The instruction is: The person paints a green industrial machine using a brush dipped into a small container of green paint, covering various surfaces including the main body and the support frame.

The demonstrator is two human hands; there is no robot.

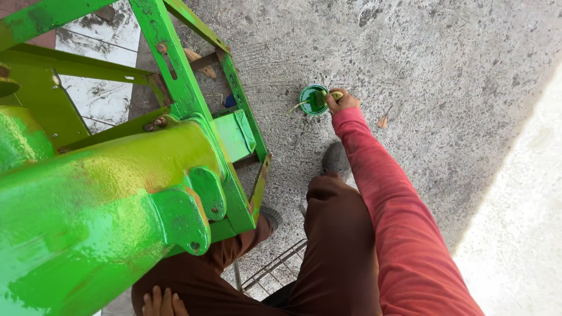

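Note:
My right hand (341, 102), at the end of a red sleeve, reaches down to a small round tin of green paint (314, 99) on the concrete ground and is shut on a paintbrush (328, 95) whose tip sits in the tin. My left hand (159, 302) rests on my brown-trousered knee at the bottom edge, fingers curled, holding nothing. A big machine with a freshly painted bright green housing (99, 205) fills the left.
The machine's green angle-iron frame (175, 70) rises at upper left above pale tiles (105, 93). My grey shoe (336, 158) stands near the tin. A wire rack (272, 269) lies under my legs. Dry leaves (382, 122) dot the concrete.

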